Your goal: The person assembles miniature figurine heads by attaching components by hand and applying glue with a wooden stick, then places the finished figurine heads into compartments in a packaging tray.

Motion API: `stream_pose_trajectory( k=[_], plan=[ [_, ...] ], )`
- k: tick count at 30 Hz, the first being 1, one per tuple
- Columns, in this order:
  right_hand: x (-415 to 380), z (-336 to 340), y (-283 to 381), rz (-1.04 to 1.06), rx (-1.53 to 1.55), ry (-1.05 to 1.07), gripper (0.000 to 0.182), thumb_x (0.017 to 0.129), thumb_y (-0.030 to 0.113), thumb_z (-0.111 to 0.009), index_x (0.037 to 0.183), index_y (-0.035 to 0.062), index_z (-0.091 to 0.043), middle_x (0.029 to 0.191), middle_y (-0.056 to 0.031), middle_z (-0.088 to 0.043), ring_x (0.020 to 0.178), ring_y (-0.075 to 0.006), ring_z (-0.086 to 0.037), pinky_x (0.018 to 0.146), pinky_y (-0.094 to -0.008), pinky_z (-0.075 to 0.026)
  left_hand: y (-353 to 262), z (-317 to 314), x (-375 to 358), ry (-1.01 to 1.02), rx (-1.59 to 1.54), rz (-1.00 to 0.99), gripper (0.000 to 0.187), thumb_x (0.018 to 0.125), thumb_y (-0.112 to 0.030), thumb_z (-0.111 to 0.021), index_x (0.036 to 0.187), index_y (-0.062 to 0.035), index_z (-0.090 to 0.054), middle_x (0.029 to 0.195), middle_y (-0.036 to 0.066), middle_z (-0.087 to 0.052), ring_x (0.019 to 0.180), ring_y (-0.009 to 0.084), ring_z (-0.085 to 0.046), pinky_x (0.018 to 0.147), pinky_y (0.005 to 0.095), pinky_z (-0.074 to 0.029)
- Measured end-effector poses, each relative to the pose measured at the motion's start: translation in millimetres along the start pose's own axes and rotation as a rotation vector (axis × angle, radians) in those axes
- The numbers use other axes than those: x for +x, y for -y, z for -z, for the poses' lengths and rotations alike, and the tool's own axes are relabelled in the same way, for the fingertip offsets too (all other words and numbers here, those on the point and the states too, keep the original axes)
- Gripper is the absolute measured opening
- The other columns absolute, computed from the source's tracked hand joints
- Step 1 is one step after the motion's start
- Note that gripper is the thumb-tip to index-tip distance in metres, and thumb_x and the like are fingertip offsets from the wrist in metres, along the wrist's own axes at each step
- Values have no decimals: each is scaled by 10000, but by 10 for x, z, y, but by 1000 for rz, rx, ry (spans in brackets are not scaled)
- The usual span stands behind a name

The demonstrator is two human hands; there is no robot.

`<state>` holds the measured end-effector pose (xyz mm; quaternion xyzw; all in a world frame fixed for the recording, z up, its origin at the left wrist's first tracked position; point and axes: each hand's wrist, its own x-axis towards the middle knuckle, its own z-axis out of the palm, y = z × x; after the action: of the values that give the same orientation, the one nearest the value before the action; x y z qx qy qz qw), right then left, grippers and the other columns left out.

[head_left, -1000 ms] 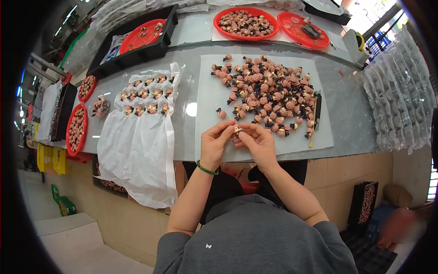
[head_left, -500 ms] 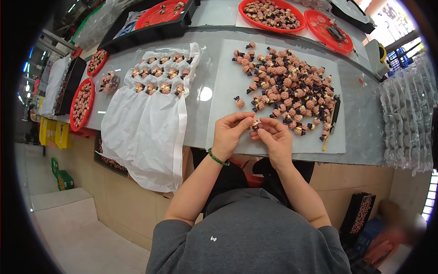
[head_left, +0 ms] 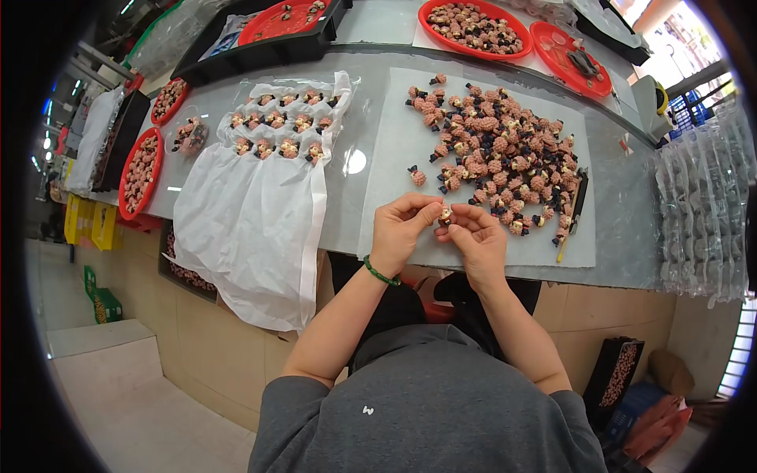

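Observation:
Between the fingertips of both hands is a small doll figurine [head_left: 445,216] with a pale face and a dark body. My left hand [head_left: 404,233], with a green bead bracelet at the wrist, pinches it from the left. From the right, the thumb and fingers of my right hand [head_left: 479,243] close on it too. Beyond the hands, a heap of pink-haired figurines [head_left: 505,142] with dark lower parts lies on a white sheet [head_left: 394,150]. One loose figurine [head_left: 416,175] sits just above my left hand.
Left of the sheet, a white padded wrap [head_left: 248,229] holds rows of figurines. Red trays stand at the far left [head_left: 140,173] and far back [head_left: 473,30]. A dark tool with a yellow tip [head_left: 579,205] lies right of the heap. Clear plastic trays [head_left: 704,205] stand at right.
The view has shifted slightly. Both hands stay together on the figurine, which appears slightly turned between the fingers.

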<state>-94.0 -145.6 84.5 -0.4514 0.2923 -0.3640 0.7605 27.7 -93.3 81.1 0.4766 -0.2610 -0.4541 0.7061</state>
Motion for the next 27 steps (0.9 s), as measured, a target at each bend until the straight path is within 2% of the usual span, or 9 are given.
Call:
stream_pose_trajectory(
  k=[5, 9, 13, 16, 20, 27],
  plan=[
    [-10, -25, -1, 6, -2, -15, 277, 752, -62, -506, 1025, -58, -457, 872, -122, -560, 730, -180, -585, 682, -259, -486, 7, 17, 4, -4, 1, 24, 138, 778, -57, -574, 891, 20, -596, 822, 58, -598, 718, 87, -535, 653, 199, -425],
    [-33, -48, -31, 136, -43, -40, 302, 754, -57, -511, 1048, -51, -442, 874, -116, -547, 734, -181, -582, 683, -259, -485, 19, 38, 14, 30, -66, 61, 154, 781, -57, -569, 909, 28, -583, 834, 75, -601, 739, 101, -549, 668, 214, -439],
    [-32, -42, -17, 113, -25, -44, 319, 759, -46, -514, 1065, -48, -427, 880, -116, -540, 738, -183, -579, 683, -259, -484, 33, 41, 18, 24, -58, 39, 169, 784, -62, -568, 922, 33, -572, 824, 82, -605, 741, 107, -557, 668, 222, -449],
    [-20, -31, 23, 2, -17, -25, 316, 761, -42, -515, 1064, -49, -426, 878, -125, -549, 739, -185, -581, 682, -258, -484, -3, 13, 19, -12, -5, 64, 170, 786, -70, -569, 921, 32, -573, 824, 83, -605, 731, 108, -558, 654, 216, -448],
    [12, -11, 31, -45, 14, -8, 317, 763, -36, -518, 1065, -49, -422, 878, -136, -558, 743, -185, -583, 678, -256, -483, -18, -6, 25, -28, -33, 75, 176, 787, -79, -570, 923, 32, -574, 821, 79, -604, 714, 101, -553, 639, 208, -445],
    [4, -26, 43, -35, 5, -4, 312, 766, -24, -526, 1059, -47, -421, 877, -143, -563, 744, -182, -583, 672, -255, -483, -7, 1, 32, -32, -16, 87, 189, 797, -100, -563, 935, 29, -575, 796, 63, -598, 669, 86, -528, 611, 200, -434]
  ],
)
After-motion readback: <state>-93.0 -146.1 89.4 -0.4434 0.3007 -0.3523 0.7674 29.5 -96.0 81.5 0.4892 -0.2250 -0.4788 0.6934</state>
